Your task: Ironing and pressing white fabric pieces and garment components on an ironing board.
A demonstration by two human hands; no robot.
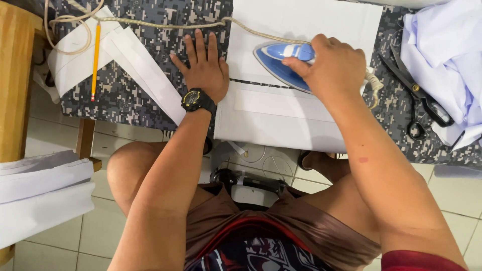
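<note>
On the desk [125, 95], which is covered in a grey and black pixel-camouflage cloth, a blue and white electric iron [283, 62] rests sole-down on a large white rectangular piece of fabric [281, 113] near the middle of the near edge. The right hand [334, 65] is wrapped around the iron's handle, fingers curled tight over the top, so most of the handle is hidden. The iron's pointed tip faces the left side of the desk, and its braided beige cord [165, 24] runs from the iron along the far edge to the far left corner, where it loops. The left hand [203, 65] lies flat with fingers spread, palm down, on the camouflage cloth just beside the left edge of the white fabric; a black wristwatch [197, 99] sits on that wrist. Toward the left side of the desk lie folded white fabric strips [135, 60], with a yellow pencil [95, 60] resting across them. Near the right edge, black-handled scissors [416, 98] lie beside a heap of pale lavender-white cloth [444, 55]. Beyond the left edge, a stack of white fabric pieces [40, 195] sits lower down, above the tiled floor [452, 195].
</note>
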